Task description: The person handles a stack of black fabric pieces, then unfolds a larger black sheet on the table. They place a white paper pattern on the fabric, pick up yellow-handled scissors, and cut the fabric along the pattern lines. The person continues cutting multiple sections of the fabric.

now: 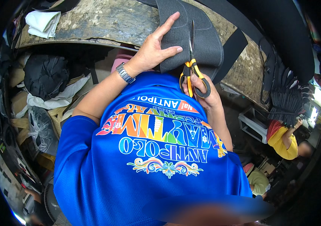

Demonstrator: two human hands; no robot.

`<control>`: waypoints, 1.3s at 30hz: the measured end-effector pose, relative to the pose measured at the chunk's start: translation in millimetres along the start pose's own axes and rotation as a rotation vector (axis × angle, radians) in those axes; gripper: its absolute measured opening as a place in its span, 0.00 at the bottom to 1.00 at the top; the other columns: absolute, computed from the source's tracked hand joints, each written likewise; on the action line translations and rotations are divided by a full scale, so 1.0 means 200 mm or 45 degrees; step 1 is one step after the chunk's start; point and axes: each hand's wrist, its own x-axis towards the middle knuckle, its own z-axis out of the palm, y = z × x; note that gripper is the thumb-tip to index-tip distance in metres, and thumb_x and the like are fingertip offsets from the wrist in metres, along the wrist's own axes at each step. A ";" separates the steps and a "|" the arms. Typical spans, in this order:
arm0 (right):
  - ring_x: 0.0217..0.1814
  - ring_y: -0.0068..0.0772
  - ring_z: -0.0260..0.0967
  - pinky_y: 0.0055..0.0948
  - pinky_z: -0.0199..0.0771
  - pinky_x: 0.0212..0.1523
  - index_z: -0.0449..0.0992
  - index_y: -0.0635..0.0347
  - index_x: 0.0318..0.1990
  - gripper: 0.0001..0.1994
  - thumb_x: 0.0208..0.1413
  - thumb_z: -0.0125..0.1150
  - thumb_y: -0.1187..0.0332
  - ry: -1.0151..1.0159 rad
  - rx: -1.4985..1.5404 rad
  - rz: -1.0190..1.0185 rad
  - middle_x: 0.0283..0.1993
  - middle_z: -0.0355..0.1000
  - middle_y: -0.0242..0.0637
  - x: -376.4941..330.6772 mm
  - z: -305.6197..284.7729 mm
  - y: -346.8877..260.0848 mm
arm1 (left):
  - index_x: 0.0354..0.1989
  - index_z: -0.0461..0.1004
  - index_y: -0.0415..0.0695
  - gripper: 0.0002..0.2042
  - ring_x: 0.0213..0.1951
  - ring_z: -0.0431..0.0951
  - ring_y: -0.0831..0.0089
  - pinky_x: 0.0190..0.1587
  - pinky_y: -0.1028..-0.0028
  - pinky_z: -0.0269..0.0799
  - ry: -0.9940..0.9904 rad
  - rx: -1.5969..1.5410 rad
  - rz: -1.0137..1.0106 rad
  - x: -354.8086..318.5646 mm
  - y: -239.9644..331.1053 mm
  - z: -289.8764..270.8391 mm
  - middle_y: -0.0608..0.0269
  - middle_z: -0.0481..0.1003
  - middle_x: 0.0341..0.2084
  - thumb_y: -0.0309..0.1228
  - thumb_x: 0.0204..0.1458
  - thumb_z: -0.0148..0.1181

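A dark grey sheet of thick fabric point(207, 43) with rounded outlines marked on it lies at the edge of the worn wooden table. Yellow-and-black scissors point(191, 62) reach into it, blades pointing away from me and slightly parted. My right hand point(206, 92) grips their handles, thumb and fingers in the loops. Resting on the left part of the sheet, my left hand point(154, 51) has its thumb and index finger stretched apart; its other fingers are mostly hidden. A metal watch point(125, 73) is on my left wrist.
The wooden table point(126, 22) carries a folded white cloth point(43, 23) at far left and more black material point(232, 56) on the right. Below left sit a black bundle point(46, 75) and plastic bags point(41, 128). A person in yellow point(282, 143) works at right by stacked black pieces point(285, 100).
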 end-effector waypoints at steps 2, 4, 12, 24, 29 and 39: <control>0.23 0.17 0.65 0.17 0.66 0.25 0.73 0.60 0.38 0.15 0.58 0.66 0.57 0.010 -0.014 -0.014 0.24 0.69 0.30 0.00 0.00 0.01 | 0.74 0.47 0.39 0.45 0.75 0.45 0.67 0.74 0.68 0.40 0.003 -0.003 -0.032 0.00 0.00 -0.01 0.56 0.47 0.74 0.19 0.49 0.66; 0.21 0.17 0.65 0.16 0.65 0.24 0.72 0.60 0.38 0.15 0.59 0.66 0.57 0.028 -0.061 0.012 0.23 0.69 0.30 0.00 0.00 0.01 | 0.74 0.47 0.39 0.44 0.75 0.45 0.67 0.74 0.68 0.41 0.011 -0.005 -0.043 0.00 0.00 -0.01 0.56 0.48 0.74 0.19 0.49 0.66; 0.19 0.18 0.65 0.17 0.65 0.22 0.72 0.60 0.37 0.15 0.60 0.65 0.57 0.067 -0.027 0.049 0.23 0.70 0.31 0.00 0.00 -0.01 | 0.74 0.47 0.39 0.44 0.75 0.45 0.66 0.74 0.68 0.40 -0.066 -0.023 -0.043 -0.03 0.00 0.03 0.55 0.48 0.74 0.21 0.49 0.67; 0.16 0.17 0.62 0.16 0.62 0.18 0.73 0.60 0.35 0.14 0.59 0.66 0.58 0.045 -0.031 0.011 0.21 0.67 0.30 0.00 -0.02 -0.02 | 0.70 0.59 0.39 0.36 0.68 0.61 0.69 0.69 0.69 0.54 -0.028 0.037 -0.141 -0.04 0.02 0.03 0.57 0.63 0.67 0.24 0.51 0.67; 0.18 0.21 0.64 0.18 0.65 0.20 0.72 0.61 0.34 0.14 0.59 0.66 0.59 0.006 -0.090 0.029 0.22 0.69 0.34 -0.01 -0.03 -0.03 | 0.69 0.61 0.40 0.35 0.65 0.64 0.71 0.67 0.72 0.59 0.073 -0.037 -0.123 0.06 0.02 -0.04 0.57 0.65 0.65 0.22 0.51 0.67; 0.23 0.23 0.68 0.24 0.70 0.25 0.73 0.61 0.31 0.18 0.59 0.65 0.54 -0.025 -0.017 0.022 0.24 0.70 0.35 0.03 -0.06 0.00 | 0.73 0.52 0.42 0.43 0.72 0.52 0.67 0.73 0.68 0.47 0.035 0.070 -0.007 0.02 -0.01 0.03 0.56 0.54 0.72 0.24 0.48 0.70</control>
